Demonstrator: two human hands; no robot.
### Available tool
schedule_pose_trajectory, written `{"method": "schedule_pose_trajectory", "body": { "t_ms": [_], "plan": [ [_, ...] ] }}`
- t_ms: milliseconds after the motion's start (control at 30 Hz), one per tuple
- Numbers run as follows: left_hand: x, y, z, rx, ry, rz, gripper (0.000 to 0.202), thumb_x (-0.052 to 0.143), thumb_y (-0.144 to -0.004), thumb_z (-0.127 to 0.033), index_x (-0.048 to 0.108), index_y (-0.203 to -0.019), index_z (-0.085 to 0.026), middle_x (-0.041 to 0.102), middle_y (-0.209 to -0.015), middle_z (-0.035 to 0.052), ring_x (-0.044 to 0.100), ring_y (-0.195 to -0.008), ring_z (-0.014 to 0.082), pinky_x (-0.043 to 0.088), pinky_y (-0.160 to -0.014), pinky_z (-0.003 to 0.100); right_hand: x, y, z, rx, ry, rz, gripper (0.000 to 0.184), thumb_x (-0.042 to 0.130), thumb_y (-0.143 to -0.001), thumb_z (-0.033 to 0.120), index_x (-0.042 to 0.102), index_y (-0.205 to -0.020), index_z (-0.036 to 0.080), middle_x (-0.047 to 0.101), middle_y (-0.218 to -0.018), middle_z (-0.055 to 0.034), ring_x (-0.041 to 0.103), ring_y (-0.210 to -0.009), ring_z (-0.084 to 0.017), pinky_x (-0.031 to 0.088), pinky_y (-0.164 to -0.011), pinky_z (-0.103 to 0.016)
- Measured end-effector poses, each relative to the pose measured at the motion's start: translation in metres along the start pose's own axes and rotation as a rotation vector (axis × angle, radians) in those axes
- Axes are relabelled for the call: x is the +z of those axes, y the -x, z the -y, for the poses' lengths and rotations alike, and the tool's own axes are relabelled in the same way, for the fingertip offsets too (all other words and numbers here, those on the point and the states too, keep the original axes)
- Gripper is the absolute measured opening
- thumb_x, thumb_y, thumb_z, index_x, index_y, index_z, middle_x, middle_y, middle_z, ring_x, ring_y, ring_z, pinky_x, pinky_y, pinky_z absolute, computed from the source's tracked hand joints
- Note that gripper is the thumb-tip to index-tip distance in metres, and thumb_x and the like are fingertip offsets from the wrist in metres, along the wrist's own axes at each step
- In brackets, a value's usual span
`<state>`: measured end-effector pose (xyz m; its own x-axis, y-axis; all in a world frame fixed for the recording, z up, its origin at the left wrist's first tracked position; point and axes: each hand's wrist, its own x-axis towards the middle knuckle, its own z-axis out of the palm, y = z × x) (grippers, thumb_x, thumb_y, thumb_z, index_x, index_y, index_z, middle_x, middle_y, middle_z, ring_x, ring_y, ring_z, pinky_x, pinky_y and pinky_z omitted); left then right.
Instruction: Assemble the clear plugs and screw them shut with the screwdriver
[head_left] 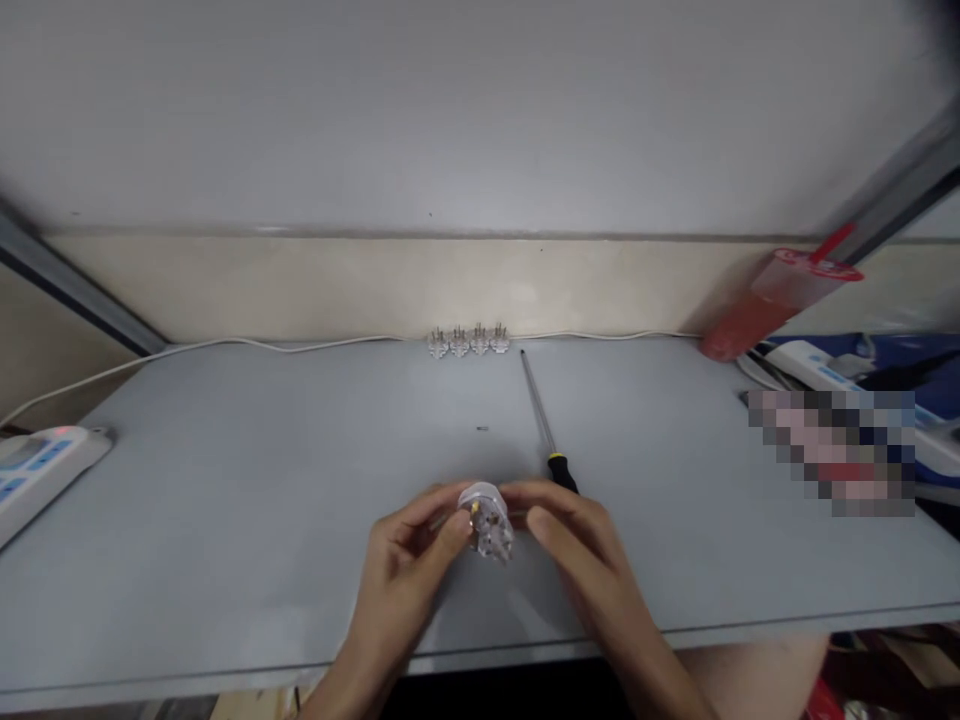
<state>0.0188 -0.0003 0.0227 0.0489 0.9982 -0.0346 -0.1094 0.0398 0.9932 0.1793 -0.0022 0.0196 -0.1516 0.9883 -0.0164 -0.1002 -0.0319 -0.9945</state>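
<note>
Clear plastic plug part point(491, 540) was held up over the near middle of the grey table point(262, 480), between the two hands, its face tilted toward the wearer. Brass-coloured metal showed inside; whether it was one piece or several could not be told.

Left hand point(409, 550): pinched the part, thumb on its near left edge, fingers behind. Right hand point(577, 540): loosely spread, forefinger reaching to the upper right rim, thumb standing off from the part. Whether that forefinger pressed or merely grazed could not be told.

Handling, as judged: the left pinch seemed the main support, so it needed to stay on the plastic rim, clear of the metal. A fairly level hold would have suited, in case any insert sat loose. The right fingertips were best used lightly, to turn or seat pieces without squeezing the shell askew. Work low over the table would have let a dropped bit land close by.

Count: one part in hand; four clear plug units point(459, 345) in a row at the back edge, pins up; one screwdriver point(540, 410), black-handled with a yellow band, its handle partly behind the right hand; one small dark piece point(482, 428), probably a screw, lying left of the shaft; one red-lidded cup point(757, 310); two white power strips, one at far left point(67, 465), one at far right point(810, 365).
</note>
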Motion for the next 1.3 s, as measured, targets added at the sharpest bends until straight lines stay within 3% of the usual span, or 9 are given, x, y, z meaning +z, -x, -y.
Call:
{"method": "schedule_pose_trajectory", "body": {
  "t_ms": [100, 367, 500, 633, 767, 900, 1033, 1133, 1300],
  "plan": [
    [0.000, -0.001, -0.011, 0.034, -0.060, 0.079, 0.021, 0.072, -0.079, -0.029, 0.078, -0.097, -0.020, 0.077, -0.091, 0.0074, 0.070, -0.083, 0.0206, 0.056, -0.074, 0.027, -0.003, -0.004, 0.007, -0.046, 0.114, 0.008, 0.023, 0.063, -0.083, 0.036, 0.069, -0.100, 0.022, 0.071, -0.094, -0.0029, 0.067, -0.086, -0.012, 0.054, -0.079, -0.024],
    [-0.003, -0.022, -0.023, 0.068, -0.246, 0.211, 0.024, 0.067, -0.079, -0.029, 0.077, -0.098, -0.018, 0.077, -0.098, 0.0081, 0.071, -0.086, 0.0229, 0.056, -0.079, 0.031, 0.001, -0.010, 0.004, -0.327, 0.495, -0.132, 0.024, 0.052, -0.091, 0.032, 0.069, -0.096, 0.016, 0.072, -0.089, -0.0058, 0.068, -0.080, -0.013, 0.056, -0.069, -0.022],
    [-0.008, -0.044, -0.017, 0.084, -0.491, 0.348, 0.026, 0.060, -0.083, -0.028, 0.076, -0.102, -0.018, 0.077, -0.095, 0.0069, 0.070, -0.087, 0.0231, 0.055, -0.080, 0.033, -0.025, -0.009, 0.009, -0.421, 0.709, -0.058, 0.029, 0.043, -0.095, 0.025, 0.065, -0.113, 0.019, 0.069, -0.107, -0.0082, 0.064, -0.098, -0.017, 0.055, -0.088, -0.034],
    [-0.010, -0.058, -0.005, 0.194, -0.801, 0.356, 0.023, 0.062, -0.082, -0.026, 0.077, -0.097, -0.017, 0.073, -0.094, 0.0102, 0.068, -0.083, 0.0223, 0.054, -0.074, 0.031, -0.063, -0.005, 0.017, -0.498, 0.940, 0.031, 0.038, 0.044, -0.090, 0.011, 0.062, -0.122, 0.023, 0.061, -0.124, -0.0080, 0.046, -0.124, -0.026, 0.039, -0.107, -0.054],
    [-0.009, -0.060, 0.003, 0.239, -0.890, 0.359, 0.021, 0.058, -0.084, -0.020, 0.077, -0.092, -0.018, 0.073, -0.088, 0.0079, 0.067, -0.077, 0.0202, 0.052, -0.072, 0.029, -0.086, 0.004, 0.019, -0.538, 1.249, 0.266, 0.050, 0.043, -0.087, 0.003, 0.056, -0.127, 0.029, 0.053, -0.134, -0.0042, 0.039, -0.133, -0.026, 0.039, -0.107, -0.052],
    [-0.014, -0.066, -0.002, 0.300, -0.982, 0.348, 0.023, 0.053, -0.086, -0.016, 0.075, -0.089, -0.017, 0.072, -0.084, 0.0073, 0.066, -0.077, 0.0215, 0.050, -0.073, 0.031, -0.091, 0.011, 0.013, -0.603, 1.544, 0.428, 0.051, 0.042, -0.088, 0.006, 0.050, -0.131, 0.032, 0.045, -0.143, -0.0014, 0.026, -0.142, -0.026, 0.037, -0.109, -0.054],
    [-0.015, -0.089, -0.004, 0.390, -1.027, 0.320, 0.026, 0.051, -0.086, -0.010, 0.071, -0.102, -0.015, 0.069, -0.097, 0.0101, 0.065, -0.084, 0.0222, 0.049, -0.080, 0.033, -0.091, 0.007, 0.019, -0.666, 1.525, 0.503, 0.032, 0.040, -0.091, 0.009, 0.059, -0.112, 0.024, 0.057, -0.128, -0.0014, 0.027, -0.142, -0.024, 0.031, -0.113, -0.056],
    [-0.012, -0.105, 0.004, 0.458, -1.025, 0.355, 0.026, 0.058, -0.082, -0.008, 0.070, -0.103, -0.018, 0.067, -0.102, 0.0083, 0.062, -0.095, 0.0223, 0.047, -0.088, 0.033, -0.093, -0.001, 0.044, -0.726, 1.391, 0.502, 0.035, 0.044, -0.087, 0.008, 0.054, -0.117, 0.021, 0.059, -0.124, -0.0051, 0.036, -0.136, -0.023, 0.031, -0.112, -0.054],
    [-0.011, -0.112, 0.020, 0.486, -0.973, 0.370, 0.018, 0.054, -0.085, -0.008, 0.068, -0.078, -0.018, 0.065, -0.083, 0.0055, 0.060, -0.085, 0.0206, 0.047, -0.084, 0.033, -0.092, -0.023, 0.095, -0.980, 0.964, 0.138, 0.042, 0.062, -0.079, 0.012, 0.052, -0.119, 0.019, 0.059, -0.116, -0.0099, 0.054, -0.116, -0.022, 0.046, -0.100, -0.045]
  ]
}}
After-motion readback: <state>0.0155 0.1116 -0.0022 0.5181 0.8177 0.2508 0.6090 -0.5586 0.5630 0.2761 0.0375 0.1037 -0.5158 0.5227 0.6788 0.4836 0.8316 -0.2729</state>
